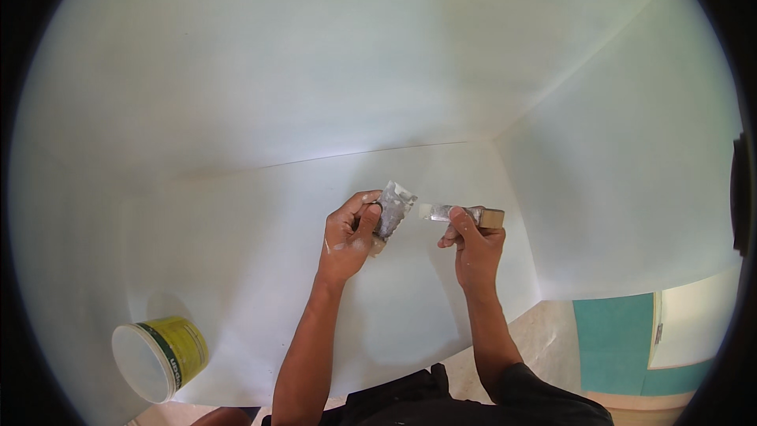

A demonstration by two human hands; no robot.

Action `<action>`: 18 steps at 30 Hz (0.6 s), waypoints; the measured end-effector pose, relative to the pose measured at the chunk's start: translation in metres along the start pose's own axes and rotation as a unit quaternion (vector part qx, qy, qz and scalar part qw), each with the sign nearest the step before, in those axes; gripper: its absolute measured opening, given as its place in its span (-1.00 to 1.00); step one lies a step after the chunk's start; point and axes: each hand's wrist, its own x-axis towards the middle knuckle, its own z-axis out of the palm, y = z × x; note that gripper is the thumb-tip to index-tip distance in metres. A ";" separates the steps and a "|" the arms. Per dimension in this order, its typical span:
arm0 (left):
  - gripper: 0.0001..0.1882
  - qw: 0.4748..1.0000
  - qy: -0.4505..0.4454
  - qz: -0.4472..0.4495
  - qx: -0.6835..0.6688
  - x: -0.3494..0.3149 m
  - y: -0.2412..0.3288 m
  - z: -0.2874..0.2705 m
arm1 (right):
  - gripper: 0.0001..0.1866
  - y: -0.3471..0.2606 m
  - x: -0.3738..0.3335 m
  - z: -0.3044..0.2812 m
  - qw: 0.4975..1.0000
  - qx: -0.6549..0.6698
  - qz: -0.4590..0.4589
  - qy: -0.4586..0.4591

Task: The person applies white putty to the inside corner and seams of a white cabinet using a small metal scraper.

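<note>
My left hand [348, 237] is closed on a putty-smeared scraper [394, 207], its grey blade tilted up with white paste along the edge. Specks of white paste mark the skin of that hand. To its right, my right hand [475, 246] grips a putty knife [493, 218] with a block-like tan end. That knife's narrow blade points left, and a pale dab of paste sits on its tip. A small gap separates the two tools. Both are held up in front of a smooth white surface [260, 284].
A bucket [189, 343] in yellow-green and white with a dark band is at the lower left. Pale wall panels [615, 134] meet in a corner at the upper right. A teal panel [611, 343] with a white section is at the lower right, beside beige flooring [544, 339].
</note>
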 end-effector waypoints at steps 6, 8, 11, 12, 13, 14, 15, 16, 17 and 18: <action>-0.76 1.000 0.003 0.009 0.001 0.000 0.002 0.000 | -0.84 0.011 0.000 0.022 0.999 0.010 -0.025 0.020; -0.77 1.000 0.005 0.015 0.004 0.000 0.002 -0.001 | -0.82 0.014 0.000 0.025 0.999 0.013 -0.030 0.020; -0.78 1.000 0.014 0.019 0.006 0.001 0.001 -0.002 | -0.81 0.015 0.001 0.029 0.998 -0.011 -0.047 0.037; -0.78 1.000 0.015 0.022 0.006 0.002 0.001 -0.001 | -0.80 0.015 0.002 0.029 0.998 -0.016 -0.049 0.035; -0.79 1.000 0.017 0.025 0.008 0.002 0.001 -0.002 | -0.80 0.017 0.003 0.029 0.998 -0.021 -0.051 0.033; -0.79 1.000 0.009 0.018 0.011 0.002 0.002 -0.002 | -0.79 0.018 0.004 0.028 0.998 -0.027 -0.054 0.032; -0.80 1.000 0.002 0.011 0.015 0.001 0.006 -0.002 | -0.79 0.020 0.005 0.028 0.998 -0.023 -0.055 0.028; -0.81 1.000 -0.006 0.004 0.019 0.000 0.008 -0.003 | -0.79 0.023 0.006 0.028 0.998 -0.019 -0.056 0.024; -0.81 0.999 -0.005 0.016 0.029 0.000 0.009 -0.004 | -0.78 0.024 0.008 0.029 0.998 -0.014 -0.059 0.019; -0.81 0.999 -0.005 0.027 0.039 0.000 0.010 -0.004 | -0.77 0.025 0.009 0.030 0.998 -0.009 -0.054 0.016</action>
